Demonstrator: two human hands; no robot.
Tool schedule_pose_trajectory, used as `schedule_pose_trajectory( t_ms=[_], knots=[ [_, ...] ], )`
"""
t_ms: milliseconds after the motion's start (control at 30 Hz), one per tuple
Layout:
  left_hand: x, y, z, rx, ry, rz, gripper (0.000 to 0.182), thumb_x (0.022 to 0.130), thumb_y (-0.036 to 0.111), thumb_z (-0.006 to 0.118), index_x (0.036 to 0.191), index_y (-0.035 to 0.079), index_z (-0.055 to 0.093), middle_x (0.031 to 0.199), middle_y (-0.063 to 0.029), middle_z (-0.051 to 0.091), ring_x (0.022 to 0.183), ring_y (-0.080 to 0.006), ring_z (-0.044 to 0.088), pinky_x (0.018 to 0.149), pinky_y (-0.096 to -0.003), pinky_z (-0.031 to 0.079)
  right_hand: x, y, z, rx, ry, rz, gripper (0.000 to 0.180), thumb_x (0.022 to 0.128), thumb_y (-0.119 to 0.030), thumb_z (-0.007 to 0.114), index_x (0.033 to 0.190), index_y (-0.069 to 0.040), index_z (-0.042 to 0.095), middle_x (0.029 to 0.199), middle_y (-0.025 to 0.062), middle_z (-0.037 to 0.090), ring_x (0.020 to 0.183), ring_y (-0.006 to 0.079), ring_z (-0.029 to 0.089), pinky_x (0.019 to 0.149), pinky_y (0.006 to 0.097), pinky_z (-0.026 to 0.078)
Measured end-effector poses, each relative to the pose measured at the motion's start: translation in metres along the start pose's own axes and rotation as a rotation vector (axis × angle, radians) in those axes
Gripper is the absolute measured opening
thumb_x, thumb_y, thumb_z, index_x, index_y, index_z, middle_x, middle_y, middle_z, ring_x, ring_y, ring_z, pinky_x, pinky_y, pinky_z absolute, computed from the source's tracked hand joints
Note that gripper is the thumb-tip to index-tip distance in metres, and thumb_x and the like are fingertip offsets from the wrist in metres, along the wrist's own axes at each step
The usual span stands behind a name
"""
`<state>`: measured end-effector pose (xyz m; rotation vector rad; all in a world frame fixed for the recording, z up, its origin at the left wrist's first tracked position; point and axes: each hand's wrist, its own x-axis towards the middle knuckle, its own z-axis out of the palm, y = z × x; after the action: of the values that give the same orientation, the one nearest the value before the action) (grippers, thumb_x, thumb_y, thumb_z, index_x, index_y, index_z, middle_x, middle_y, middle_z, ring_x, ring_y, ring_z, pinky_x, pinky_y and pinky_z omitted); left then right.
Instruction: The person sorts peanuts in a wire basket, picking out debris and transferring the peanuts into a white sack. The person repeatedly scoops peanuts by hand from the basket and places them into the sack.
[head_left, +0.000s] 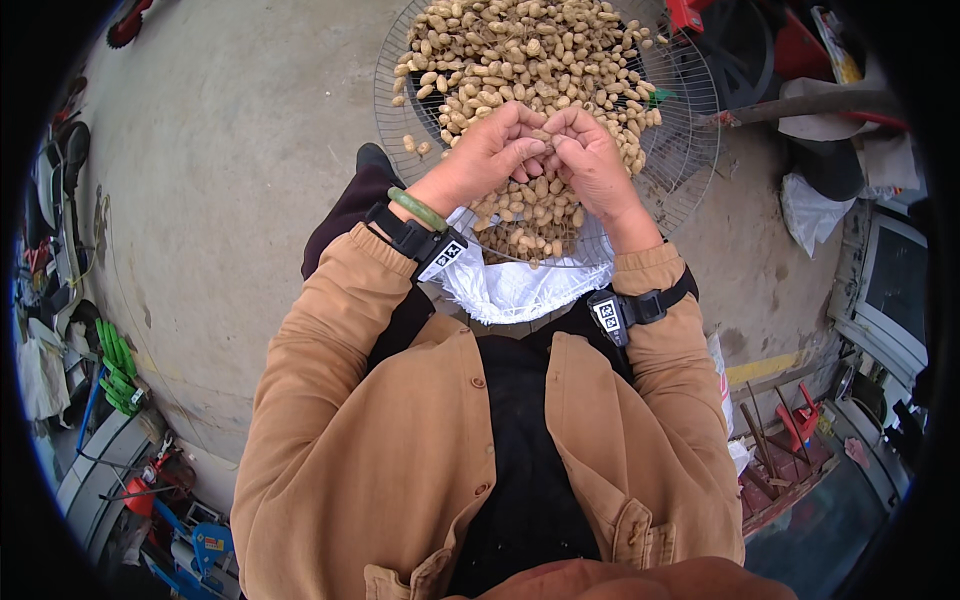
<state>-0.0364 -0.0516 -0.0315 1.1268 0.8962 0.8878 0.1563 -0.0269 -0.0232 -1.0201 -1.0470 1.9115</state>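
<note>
Both hands meet over a heap of unshelled peanuts (525, 49) that lies on a round wire grille (694, 154). A peanut (541, 136) is pinched between the fingertips of my left hand (495, 150) and my right hand (596, 165). Fingers partly cover it, so its far side is hidden. Below my wrists, more peanuts (529, 199) lie near the grille's close edge. A white woven sack (510, 289) spreads beneath that edge, between my knees.
Loose peanuts (416, 145) lie toward the grille's left side. Red-and-black machinery (739, 45) stands at the upper right, near a white bag (814, 210). Green gloves (116, 364) and blue equipment (202, 547) are at the left. Concrete floor (210, 150) surrounds me.
</note>
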Motion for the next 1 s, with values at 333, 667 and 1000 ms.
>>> schedule_pose_trajectory(
  t_ms=[333,667,1000],
  knots=[
    [-0.009,0.004,-0.009,0.786,0.043,0.269,0.025,0.093,0.026,0.072,0.107,0.005,0.069,0.090,-0.0065,0.067,0.088,-0.0254,0.065,0.073,-0.0363,0.053,-0.006,-0.015,-0.012,-0.098,0.068,-0.042,0.011,0.096,-0.003,0.054,0.104,-0.007,0.061,0.089,-0.0015,0.062,0.070,0.0048,0.054,0.064,0.0214,0.047],
    [-0.003,-0.004,-0.004,0.053,-0.014,0.119,0.020,0.101,0.016,0.066,0.114,0.001,0.064,0.101,-0.0003,0.070,0.089,-0.0044,0.062,0.079,-0.0231,0.053,-0.012,-0.015,-0.007,0.126,-0.163,0.020,0.012,0.094,-0.003,0.051,0.103,-0.006,0.060,0.088,-0.0006,0.061,0.082,0.0069,0.059,0.071,0.0229,0.049],
    [-0.013,-0.007,-0.008,1.088,-0.005,0.387,0.014,0.077,0.015,0.077,0.090,0.012,0.075,0.104,-0.0045,0.060,0.104,-0.0281,0.056,0.090,-0.0387,0.047,-0.042,-0.013,-0.009,-1.188,-0.351,-0.308,0.020,0.086,-0.007,0.071,0.105,-0.006,0.073,0.088,0.0121,0.062,0.087,0.0320,0.064,0.077,0.0401,0.053]
  ],
)
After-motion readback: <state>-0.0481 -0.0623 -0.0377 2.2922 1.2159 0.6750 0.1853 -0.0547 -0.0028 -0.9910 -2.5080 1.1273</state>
